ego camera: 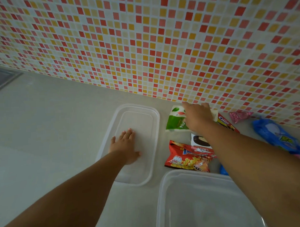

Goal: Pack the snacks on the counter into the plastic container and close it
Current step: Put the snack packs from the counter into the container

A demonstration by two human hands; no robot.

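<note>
Nearest us the open plastic container (196, 205) sits on the counter (44, 125), no snacks in it. Beyond, our left hand (125, 149) presses flat, fingers straight, on the lid (146, 117), whose long axis runs toward the wall. Farther, our right hand (198, 117) reaches over the green packet (174, 120); we cannot tell its finger state.

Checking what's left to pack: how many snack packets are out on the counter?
7 visible: green packet under the right hand, pale packet by the wall, red cookie packet, pink packet, blue packet, black-and-white packet, red chip bag. The arm may hide more.
</note>
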